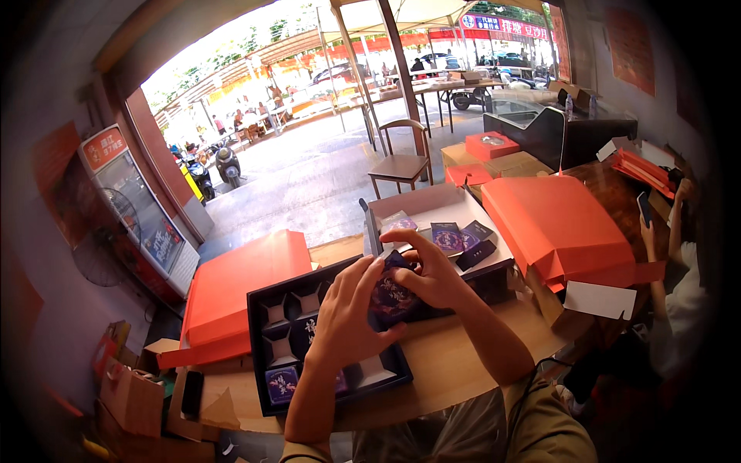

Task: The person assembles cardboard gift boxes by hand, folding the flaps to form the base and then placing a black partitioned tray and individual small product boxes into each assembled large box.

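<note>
Both my hands are over the right end of a dark gift box (257, 356) with white-lined compartments. Between them is a small purple box (395, 297) with pale printed decoration. My left hand (349, 309) cups its left side, fingers stretched together and thumb below. My right hand (428, 270) grips its upper right side with bent fingers. A similar small purple box (282, 384) sits in the near left compartment. Another is partly hidden under my left forearm. Behind my hands, several purple packets (448, 238) lie in a white-lined tray or lid (494, 224).
Orange-red cartons flank the work, one to the left (239, 285) and one to the right (556, 224). A wooden chair (399, 158) stands beyond the table. Cardboard boxes (131, 397) crowd the lower left. At the right edge, a person holds a phone (644, 208).
</note>
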A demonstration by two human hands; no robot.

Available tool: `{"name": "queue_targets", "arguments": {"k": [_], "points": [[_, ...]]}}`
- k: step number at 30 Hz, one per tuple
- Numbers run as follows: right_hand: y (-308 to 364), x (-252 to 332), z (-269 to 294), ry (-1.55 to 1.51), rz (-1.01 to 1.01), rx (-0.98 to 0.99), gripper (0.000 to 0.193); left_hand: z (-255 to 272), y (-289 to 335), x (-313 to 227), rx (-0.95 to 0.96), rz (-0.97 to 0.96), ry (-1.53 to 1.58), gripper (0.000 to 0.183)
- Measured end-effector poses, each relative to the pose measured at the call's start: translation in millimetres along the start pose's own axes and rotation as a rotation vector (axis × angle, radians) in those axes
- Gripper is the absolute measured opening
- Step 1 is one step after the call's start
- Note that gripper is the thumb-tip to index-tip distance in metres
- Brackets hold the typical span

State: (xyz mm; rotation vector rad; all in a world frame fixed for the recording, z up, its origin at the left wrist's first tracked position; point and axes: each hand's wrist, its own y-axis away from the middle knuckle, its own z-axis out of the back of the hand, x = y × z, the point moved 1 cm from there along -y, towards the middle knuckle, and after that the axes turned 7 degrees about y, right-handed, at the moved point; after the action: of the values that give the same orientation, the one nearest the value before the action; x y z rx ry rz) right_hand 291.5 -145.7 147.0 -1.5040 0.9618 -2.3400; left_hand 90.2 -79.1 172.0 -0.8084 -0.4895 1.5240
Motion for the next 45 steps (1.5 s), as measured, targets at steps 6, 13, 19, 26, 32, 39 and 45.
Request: {"name": "queue_targets", "arguments": {"k": [6,13,19,26,32,39,45], "points": [[0,16,-5,-0.262,-0.063,0.036,0.095,-5,1,4,-0.303,0.133,-0.052,0.099],[-3,4,1,-0.415,-0.049,-0.062,0.075,28,17,-15,-0.238,0.207,0.148,0.082],[9,14,-18,-0.200,-0.136,0.362,0.087,33,15,-34,0.281,-0.037,-0.146,0.097],[13,0,-21,0.052,-0.282,0.837,0.101,21,53,4,0.416,0.221,-0.095,0.103],[19,-32,-23,0.431,-0.158,0.883,0.080,-15,104,22,0.464,0.354,0.064,0.103],[21,-61,-40,0.461,-0.220,1.044,0.051,-21,101,21,0.503,0.318,0.103,0.103],[24,-72,-47,0.466,-0.178,0.993,0.047,-18,98,20,0.613,0.247,0.069,0.103]]}}
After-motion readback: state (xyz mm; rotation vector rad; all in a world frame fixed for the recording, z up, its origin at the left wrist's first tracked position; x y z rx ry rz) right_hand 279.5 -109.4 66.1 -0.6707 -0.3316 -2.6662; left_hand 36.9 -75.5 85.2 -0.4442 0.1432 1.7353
